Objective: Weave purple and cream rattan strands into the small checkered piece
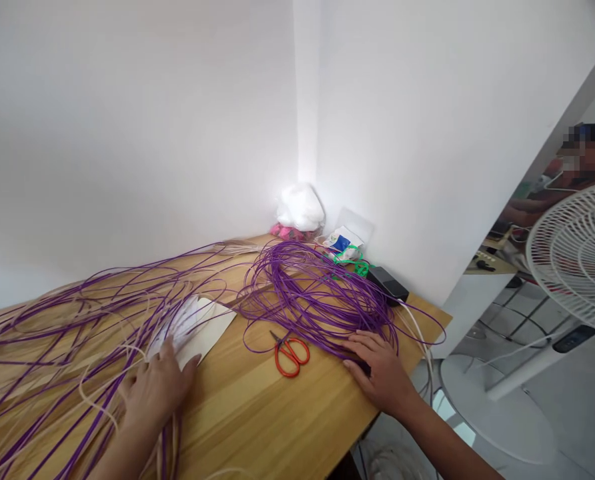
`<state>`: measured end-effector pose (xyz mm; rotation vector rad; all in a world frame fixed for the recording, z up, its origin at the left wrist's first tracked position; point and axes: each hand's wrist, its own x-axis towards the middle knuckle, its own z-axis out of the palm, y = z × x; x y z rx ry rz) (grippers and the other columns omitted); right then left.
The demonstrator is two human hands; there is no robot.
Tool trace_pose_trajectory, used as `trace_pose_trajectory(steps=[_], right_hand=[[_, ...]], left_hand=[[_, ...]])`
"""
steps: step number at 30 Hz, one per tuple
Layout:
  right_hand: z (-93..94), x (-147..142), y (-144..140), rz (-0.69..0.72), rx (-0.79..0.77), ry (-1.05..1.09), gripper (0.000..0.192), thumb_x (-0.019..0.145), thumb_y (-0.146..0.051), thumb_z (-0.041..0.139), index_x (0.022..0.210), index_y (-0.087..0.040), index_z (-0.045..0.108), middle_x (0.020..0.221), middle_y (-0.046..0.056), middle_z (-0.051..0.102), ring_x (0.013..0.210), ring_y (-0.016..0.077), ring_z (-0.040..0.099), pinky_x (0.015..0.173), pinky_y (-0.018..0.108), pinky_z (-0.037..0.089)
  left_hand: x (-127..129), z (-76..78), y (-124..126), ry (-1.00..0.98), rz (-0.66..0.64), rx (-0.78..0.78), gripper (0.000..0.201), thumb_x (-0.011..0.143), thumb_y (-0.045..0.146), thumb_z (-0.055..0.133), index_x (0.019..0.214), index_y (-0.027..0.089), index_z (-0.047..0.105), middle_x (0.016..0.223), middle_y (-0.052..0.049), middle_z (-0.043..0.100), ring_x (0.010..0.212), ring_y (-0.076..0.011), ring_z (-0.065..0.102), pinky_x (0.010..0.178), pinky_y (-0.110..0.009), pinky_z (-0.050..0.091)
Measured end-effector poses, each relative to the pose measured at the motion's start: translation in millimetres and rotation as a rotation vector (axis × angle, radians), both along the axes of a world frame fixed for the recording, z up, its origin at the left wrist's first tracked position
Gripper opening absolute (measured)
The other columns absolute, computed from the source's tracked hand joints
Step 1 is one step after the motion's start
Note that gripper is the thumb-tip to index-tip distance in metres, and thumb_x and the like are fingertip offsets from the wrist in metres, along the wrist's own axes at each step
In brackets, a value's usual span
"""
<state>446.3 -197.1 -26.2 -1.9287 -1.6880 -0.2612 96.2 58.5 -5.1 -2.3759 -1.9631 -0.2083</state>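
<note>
Your left hand (158, 389) rests on the strands (77, 320) spread over the tabletop (257, 413), beside the paper sheet (202, 327). Your right hand (380, 370) touches the coil (317, 293). Scissors (290, 352) lie between your hands. A fan (577, 257) stands right of the tabletop.

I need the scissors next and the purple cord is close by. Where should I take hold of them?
Take the scissors by the red handle loops, coming from the table's near edge. They lie flat with loops toward you and blades pointing away under the purple cord; the right hand is nearer.
</note>
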Motion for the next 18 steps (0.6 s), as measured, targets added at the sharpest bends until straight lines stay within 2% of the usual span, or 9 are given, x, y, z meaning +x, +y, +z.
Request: trace_pose_trajectory(steps=[3,5,6,8,9,11,13,15,18], right_hand=[[-2.5,1,-1,0.005,0.032,-0.01,0.03,0.09,-0.03,0.056,0.118,-0.024,0.066,0.119,0.008,0.065,0.117,0.0257,0.053,0.102,0.046,0.044],[-4.3,2,-2,0.008,0.048,-0.022,0.03,0.09,-0.03,0.057,0.119,-0.023,0.065,0.121,0.009,0.064,0.117,0.0259,0.053,0.101,0.046,0.044],[-5.1,2,-2,0.013,0.051,-0.028,0.031,0.09,-0.03,0.058,0.119,-0.023,0.065,0.122,0.009,0.062,0.117,0.026,0.053,0.101,0.046,0.044],[-5.6,2,-2,0.024,0.047,-0.046,0.034,0.089,-0.032,0.059,0.122,-0.021,0.062,0.126,0.011,0.06,0.117,0.0266,0.052,0.101,0.046,0.043],[-5.2,2,-1,0.029,0.043,-0.057,0.036,0.089,-0.033,0.06,0.122,-0.021,0.061,0.127,0.011,0.059,0.117,0.027,0.052,0.101,0.046,0.043],[-3.1,1,1,0.04,0.022,-0.071,0.032,0.088,-0.032,0.061,0.118,-0.02,0.062,0.123,0.011,0.059,0.115,0.0274,0.051,0.099,0.046,0.043],[-0.3,-1,3,0.048,-0.018,-0.068,0.019,0.09,-0.028,0.058,0.106,-0.019,0.063,0.112,0.011,0.062,0.108,0.0267,0.053,0.095,0.044,0.044],[1.8,-2,5,0.039,-0.053,-0.061,0.01,0.092,-0.023,0.052,0.093,-0.018,0.06,0.098,0.01,0.062,0.099,0.0257,0.054,0.088,0.042,0.046],[1.5,-2,7,-0.026,-0.04,-0.042,0.014,0.094,-0.021,0.044,0.085,-0.018,0.054,0.085,0.009,0.06,0.085,0.0239,0.053,0.076,0.038,0.045]], left_hand=[[21,10.5,-18,0.112,-0.167,0.229,0.052,0.09,0.034,0.048,0.139,0.015,0.047,0.125,-0.019,0.06,0.121,-0.0389,0.047,0.101,-0.057,0.029],[37,11.2,-33,0.112,-0.388,0.346,0.045,0.088,0.018,0.048,0.133,0.017,0.054,0.139,-0.017,0.05,0.131,-0.035,0.038,0.105,-0.053,0.024],[45,9.3,-40,0.087,-0.522,0.339,0.044,0.088,0.013,0.045,0.13,0.02,0.056,0.141,-0.014,0.049,0.133,-0.0317,0.037,0.106,-0.05,0.025],[61,2.5,-49,0.008,-0.775,0.223,0.044,0.09,0.009,0.042,0.126,0.027,0.058,0.136,-0.008,0.056,0.128,-0.0247,0.044,0.103,-0.043,0.028],[69,-1.4,-53,-0.04,-0.855,0.157,0.044,0.091,0.009,0.042,0.126,0.029,0.058,0.133,-0.005,0.058,0.125,-0.0222,0.047,0.101,-0.041,0.03],[82,-7.8,-57,-0.123,-0.903,0.082,0.047,0.091,0.009,0.043,0.131,0.03,0.053,0.131,-0.004,0.06,0.122,-0.0203,0.049,0.098,-0.039,0.031],[91,-10.1,-59,-0.152,-0.872,0.069,0.043,0.093,0.011,0.044,0.131,0.028,0.054,0.122,-0.005,0.064,0.115,-0.0216,0.052,0.096,-0.041,0.031],[95,-7.3,-59,-0.141,-0.843,0.052,0.03,0.095,0.017,0.045,0.117,0.026,0.064,0.102,-0.006,0.068,0.103,-0.0227,0.056,0.093,-0.042,0.033],[93,3.9,-61,-0.172,-0.86,0.051,0.024,0.096,0.024,0.047,0.1,0.027,0.071,0.086,-0.004,0.066,0.091,-0.0211,0.057,0.085,-0.038,0.037]])
